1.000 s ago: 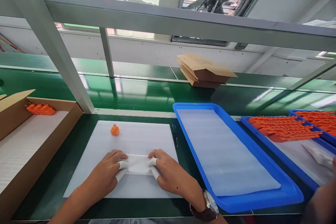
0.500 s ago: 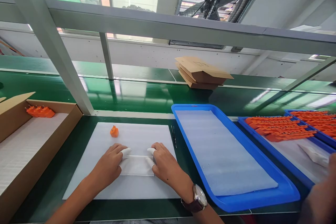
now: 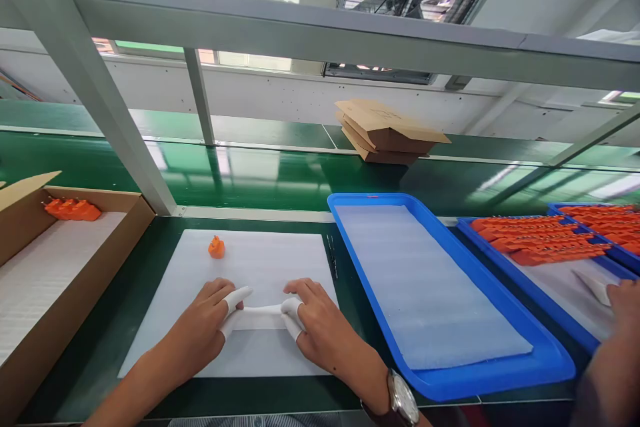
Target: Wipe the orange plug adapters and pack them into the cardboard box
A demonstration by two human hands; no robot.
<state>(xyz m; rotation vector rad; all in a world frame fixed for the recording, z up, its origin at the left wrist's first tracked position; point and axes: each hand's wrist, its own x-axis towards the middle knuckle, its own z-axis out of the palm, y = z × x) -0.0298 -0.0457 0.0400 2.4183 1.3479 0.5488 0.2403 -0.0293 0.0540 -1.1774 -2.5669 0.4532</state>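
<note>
On a white sheet [image 3: 270, 260], my left hand [image 3: 207, 320] and my right hand [image 3: 320, 323] pinch the two ends of a thin white piece [image 3: 263, 319] between them. White covers wrap the thumb and a finger of each hand. The piece looks folded or bent along its far edge; its material is hard to make out. A small orange object [image 3: 217, 247] sits on the sheet beyond my left hand. A wristwatch is on my right wrist.
Left is a cardboard box [image 3: 117, 240] with orange pieces. Right are a blue tray [image 3: 390, 330] with a white liner and trays of orange pieces [image 3: 545, 237]. Another person's hand [image 3: 625, 307] holds something white there. Folded cardboard [image 3: 390, 133] lies beyond.
My hands have tilted and the white piece between them, flat before, now looks narrower and folded. The other person's hand has moved up to the white item at the right tray.
</note>
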